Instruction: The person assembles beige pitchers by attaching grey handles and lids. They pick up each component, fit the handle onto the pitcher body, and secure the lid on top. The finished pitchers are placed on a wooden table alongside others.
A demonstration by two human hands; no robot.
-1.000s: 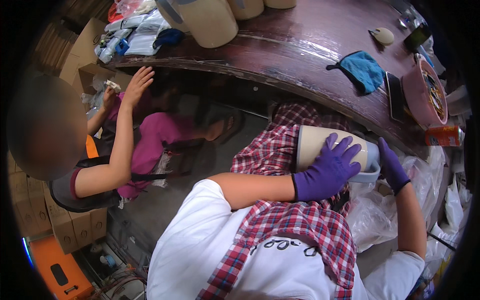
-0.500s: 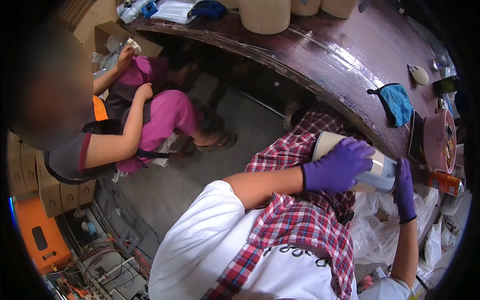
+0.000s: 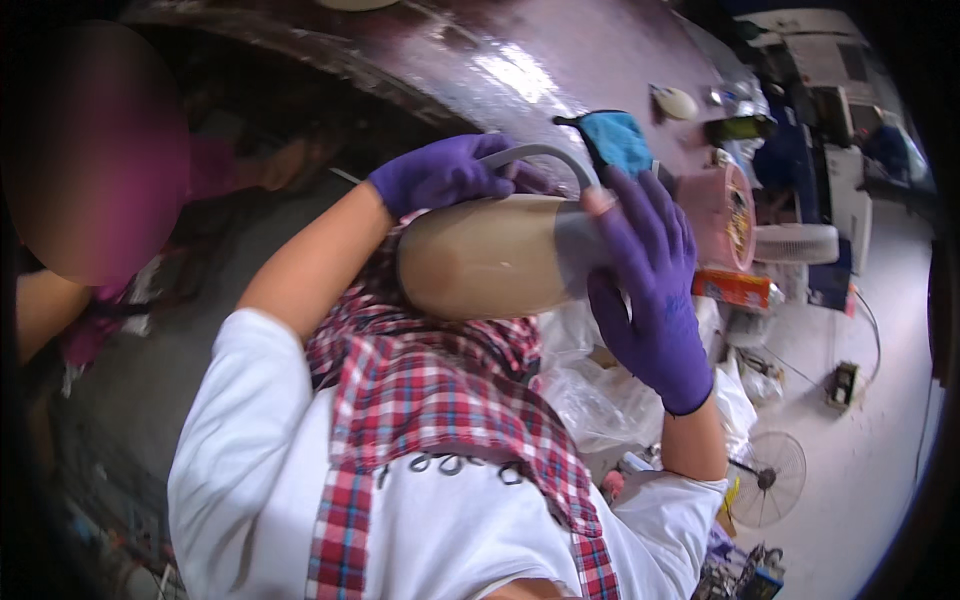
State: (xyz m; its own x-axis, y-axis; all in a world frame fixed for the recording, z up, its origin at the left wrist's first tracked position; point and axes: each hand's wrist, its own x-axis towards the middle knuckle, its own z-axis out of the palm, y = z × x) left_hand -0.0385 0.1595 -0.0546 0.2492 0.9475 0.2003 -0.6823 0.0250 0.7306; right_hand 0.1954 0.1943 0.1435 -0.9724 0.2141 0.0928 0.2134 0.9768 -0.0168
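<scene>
The cream pitcher [image 3: 480, 255] lies sideways over the lap, apparently steadied between the left hand [image 3: 450, 175], fingers curled at its grey handle [image 3: 548, 150], and the right hand [image 3: 648, 285], fingers spread beside its collar [image 3: 580, 245].

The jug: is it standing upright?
No, the jug is tipped on its side, its grey end toward the right hand.
</scene>
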